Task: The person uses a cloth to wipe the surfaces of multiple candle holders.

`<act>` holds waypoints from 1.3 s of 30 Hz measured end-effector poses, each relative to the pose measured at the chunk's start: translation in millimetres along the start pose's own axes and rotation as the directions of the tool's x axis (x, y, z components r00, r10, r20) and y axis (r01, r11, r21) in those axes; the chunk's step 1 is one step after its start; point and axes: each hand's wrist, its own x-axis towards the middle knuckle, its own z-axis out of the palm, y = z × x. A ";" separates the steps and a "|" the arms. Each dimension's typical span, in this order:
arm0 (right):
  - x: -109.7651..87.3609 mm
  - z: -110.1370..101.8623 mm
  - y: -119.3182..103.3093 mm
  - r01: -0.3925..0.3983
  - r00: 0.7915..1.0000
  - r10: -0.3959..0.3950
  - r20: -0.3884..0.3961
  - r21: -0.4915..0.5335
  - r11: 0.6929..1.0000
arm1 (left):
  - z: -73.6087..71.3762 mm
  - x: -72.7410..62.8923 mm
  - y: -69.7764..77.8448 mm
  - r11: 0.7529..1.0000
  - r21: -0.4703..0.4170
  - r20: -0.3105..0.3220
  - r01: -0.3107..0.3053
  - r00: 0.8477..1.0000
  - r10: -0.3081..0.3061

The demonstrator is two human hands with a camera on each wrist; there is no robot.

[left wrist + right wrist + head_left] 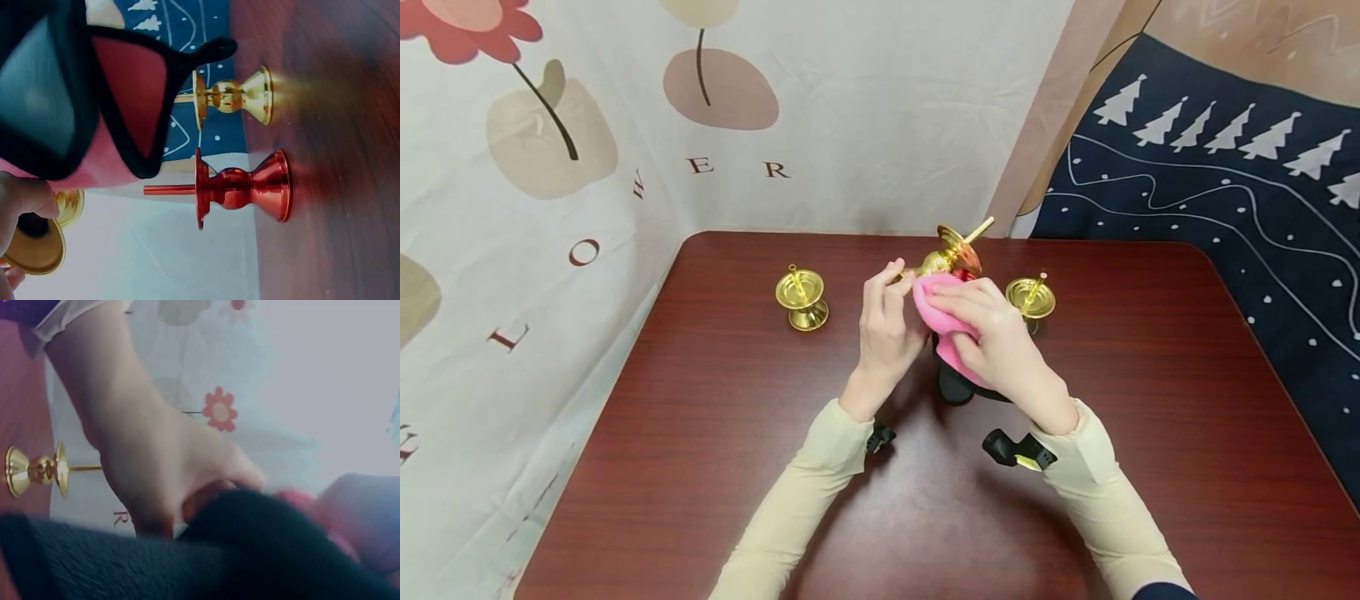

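Fingers of my left hand (887,321) hold a gold candlestick (936,263) by its base end, tilted with its thin spike pointing up and right. Its hollow base (39,253) shows beside the fingers in the left wrist view. My right hand (1003,333) grips a pink cloth (934,312) bunched against the candlestick's near side. Dark panels and black trim with a loop (215,50) hang from the cloth. Behind the held candlestick, a red candlestick (234,189) stands upright on the table, mostly hidden in the head view.
One gold candlestick (805,300) stands on the table left of my hands, another (1032,298) to the right, partly behind my right hand. The dark red table (700,467) meets a white printed cloth (880,167) at the back and a navy cloth (1210,183) at the right.
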 end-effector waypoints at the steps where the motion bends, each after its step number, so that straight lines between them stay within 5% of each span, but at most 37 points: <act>1: -1.9 -1.7 1.6 -0.015 1.000 0.015 0.004 0.024 1.000 | -0.9 0.1 -0.3 0.998 -0.029 0.006 0.057 0.998 -0.057; 3: -6.3 -4.2 6.0 -0.097 0.995 0.099 -0.021 0.064 0.993 | -2.9 -0.1 0.1 0.976 -0.096 0.023 0.194 0.981 -0.193; 6: -12.2 -4.3 12.9 -0.322 0.936 0.336 -0.108 0.126 0.938 | -5.4 0.8 3.1 0.877 -0.225 0.069 0.424 0.905 -0.419; 9: -11.9 -0.9 13.3 -0.477 0.833 0.521 -0.186 0.236 0.847 | -7.2 3.1 8.5 0.692 -0.372 0.162 0.618 0.778 -0.608; 11: -8.8 2.9 8.9 -0.490 0.801 0.554 -0.227 0.284 0.824 | -7.1 4.4 12.0 0.536 -0.463 0.244 0.706 0.683 -0.688; 14: -4.3 9.6 0.8 -0.419 0.818 0.493 -0.298 0.278 0.864 | -6.0 6.6 16.6 0.335 -0.548 0.343 0.767 0.571 -0.746; 16: -5.6 15.5 2.9 -0.357 0.844 0.423 -0.330 0.244 0.902 | -5.5 8.1 18.3 0.260 -0.575 0.378 0.776 0.533 -0.757; 22: -19.2 25.7 21.6 -0.186 0.916 0.239 -0.323 0.188 0.965 | -7.7 11.6 17.3 0.127 -0.637 0.409 0.760 0.472 -0.781; 26: -25.5 17.7 27.2 -0.106 0.969 0.148 -0.197 0.212 0.972 | -13.0 14.7 13.6 0.067 -0.660 0.438 0.749 0.456 -0.775; 29: -27.7 8.6 30.2 -0.173 0.979 0.194 -0.061 0.249 0.953 | -19.6 15.7 10.2 0.002 -0.678 0.486 0.735 0.450 -0.749; 30: -28.1 6.7 31.1 -0.237 0.967 0.253 -0.028 0.261 0.936 | -21.7 15.6 8.8 -0.027 -0.686 0.504 0.727 0.447 -0.739; 32: -27.7 4.9 31.4 -0.399 0.911 0.412 0.017 0.289 0.870 | -25.9 14.7 6.9 -0.083 -0.690 0.544 0.719 0.439 -0.715; 35: -24.6 8.8 32.2 -0.599 0.764 0.645 0.019 0.393 0.698 | -30.0 12.6 5.9 -0.152 -0.671 0.604 0.726 0.417 -0.679; 37: -20.9 13.4 31.5 -0.632 0.685 0.729 0.003 0.501 0.591 | -31.2 11.2 6.9 -0.172 -0.644 0.636 0.745 0.398 -0.661; 39: -16.9 18.4 30.6 -0.613 0.658 0.753 -0.005 0.578 0.538 | -31.1 10.1 8.2 -0.180 -0.620 0.659 0.764 0.383 -0.648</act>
